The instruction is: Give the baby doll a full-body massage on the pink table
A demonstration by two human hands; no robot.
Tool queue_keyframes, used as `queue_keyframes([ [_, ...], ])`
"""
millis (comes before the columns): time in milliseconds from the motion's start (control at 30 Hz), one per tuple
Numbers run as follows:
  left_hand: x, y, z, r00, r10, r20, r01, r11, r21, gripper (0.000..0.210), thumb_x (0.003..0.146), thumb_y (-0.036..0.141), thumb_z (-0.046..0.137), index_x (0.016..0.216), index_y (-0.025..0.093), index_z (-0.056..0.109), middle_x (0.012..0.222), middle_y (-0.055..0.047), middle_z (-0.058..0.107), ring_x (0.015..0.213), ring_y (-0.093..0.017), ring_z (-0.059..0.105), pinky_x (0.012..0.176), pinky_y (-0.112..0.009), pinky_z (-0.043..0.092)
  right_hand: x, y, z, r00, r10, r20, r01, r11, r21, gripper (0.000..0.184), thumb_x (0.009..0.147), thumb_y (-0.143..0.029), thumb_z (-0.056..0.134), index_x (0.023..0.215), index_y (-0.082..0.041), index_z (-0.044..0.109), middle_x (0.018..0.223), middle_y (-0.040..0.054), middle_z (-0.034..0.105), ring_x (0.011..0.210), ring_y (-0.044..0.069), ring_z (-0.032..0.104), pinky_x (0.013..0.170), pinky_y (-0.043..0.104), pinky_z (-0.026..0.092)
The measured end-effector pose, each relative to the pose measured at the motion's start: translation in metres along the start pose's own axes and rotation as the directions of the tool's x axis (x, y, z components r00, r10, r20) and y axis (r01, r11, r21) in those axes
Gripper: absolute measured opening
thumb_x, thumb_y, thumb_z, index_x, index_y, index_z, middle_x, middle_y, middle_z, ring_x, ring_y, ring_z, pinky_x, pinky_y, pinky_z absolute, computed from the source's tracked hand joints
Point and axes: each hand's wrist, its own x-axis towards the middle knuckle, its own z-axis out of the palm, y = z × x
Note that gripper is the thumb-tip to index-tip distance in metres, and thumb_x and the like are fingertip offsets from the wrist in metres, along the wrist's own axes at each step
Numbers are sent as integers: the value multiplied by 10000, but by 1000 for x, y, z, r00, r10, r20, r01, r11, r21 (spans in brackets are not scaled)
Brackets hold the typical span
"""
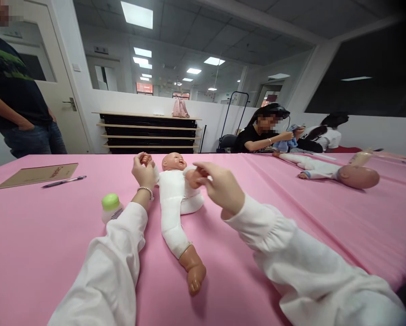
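Observation:
A baby doll (172, 194) with a white cloth body lies on its back on the pink-covered table (70, 253). Its head is at the far end, and one bare plastic foot points toward me; the other leg is bent to the side. My left hand (143, 173) is closed around the doll's arm on the left, close to its small plastic hand. On the other side, my right hand (223, 184) pinches the doll's other hand between thumb and fingers. Both doll arms are held out from the body.
Left of my forearm stands a bottle with a green cap (111, 207). Farther left lie a pen (64, 181) and a brown notebook (38, 175). Another doll (325, 170) lies at right, near a seated person (257, 133) handling blue cloth. Someone stands at left (16, 95).

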Motion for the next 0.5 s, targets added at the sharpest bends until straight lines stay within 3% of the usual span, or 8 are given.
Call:
queue_keyframes([
  [100, -7, 4, 9, 969, 141, 201, -148, 989, 21, 367, 697, 94, 552, 1049, 200, 543, 986, -22, 625, 884, -133, 583, 852, -271, 457, 2, -14, 44, 980, -105, 168, 115, 992, -49, 390, 718, -2, 462, 1076, -136, 537, 911, 64, 622, 809, 168, 573, 718, 291, 475],
  [167, -11, 4, 14, 893, 190, 408, -219, 975, 27, 353, 714, 107, 534, 1050, 208, 572, 972, -11, 642, 879, -134, 592, 841, -266, 464, -8, -23, 70, 919, -228, 322, 272, 958, -96, 367, 748, -12, 461, 1091, -115, 540, 881, 86, 613, 815, 199, 562, 689, 316, 474],
  [200, -13, 3, 16, 843, 181, 506, -229, 973, 34, 334, 723, 125, 537, 1041, 213, 590, 972, -9, 650, 887, -139, 596, 844, -267, 463, -15, -28, 81, 876, -287, 387, 351, 931, -103, 341, 770, -21, 446, 1088, -95, 544, 861, 100, 610, 811, 211, 558, 667, 323, 476],
  [267, -16, 1, 18, 740, 106, 664, -190, 980, 56, 267, 735, 196, 570, 993, 218, 634, 971, -10, 665, 922, -158, 599, 858, -274, 459, -28, -35, 95, 838, -309, 449, 410, 900, -146, 289, 832, -60, 386, 1067, -69, 554, 834, 117, 609, 794, 229, 559, 593, 325, 475],
  [367, -18, -1, 20, 633, -20, 774, -76, 993, 88, 266, 721, 348, 623, 950, 221, 667, 984, -22, 673, 986, -189, 589, 887, -286, 448, -37, -39, 105, 842, -278, 462, 399, 898, -187, 293, 862, -81, 342, 1056, -67, 561, 817, 116, 611, 769, 232, 565, 518, 307, 465],
  [500, -16, -2, 19, 603, -37, 797, -34, 997, 72, 320, 717, 378, 627, 986, 208, 658, 1008, -31, 669, 1004, -200, 584, 902, -303, 446, -33, -32, 104, 858, -310, 409, 385, 916, -114, 275, 829, -80, 408, 1044, -98, 580, 851, 101, 627, 818, 236, 569, 566, 326, 497],
])
